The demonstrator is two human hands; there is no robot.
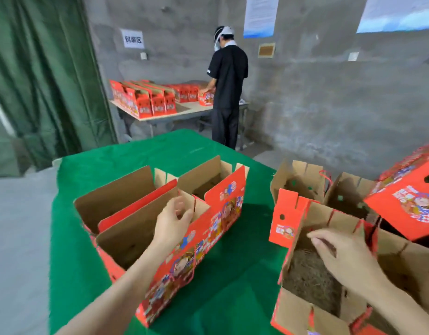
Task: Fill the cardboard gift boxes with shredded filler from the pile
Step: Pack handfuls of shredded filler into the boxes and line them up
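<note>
Fingers [182, 210] of the left hand [172, 223] curl at an inner flap of the long box [184, 262]; whether they pinch it or only touch it, I cannot tell.
The green bench [92, 180] carries the long box, which stands open with bare cardboard compartments. At the bench's right edge stands the near box [302, 315], also open. The right hand [344, 257] hovers over it, fingers [316, 239] loosely bent, grasping nothing. Brown filler [305, 276] lies in the near box's bottom, under that hand.
</note>
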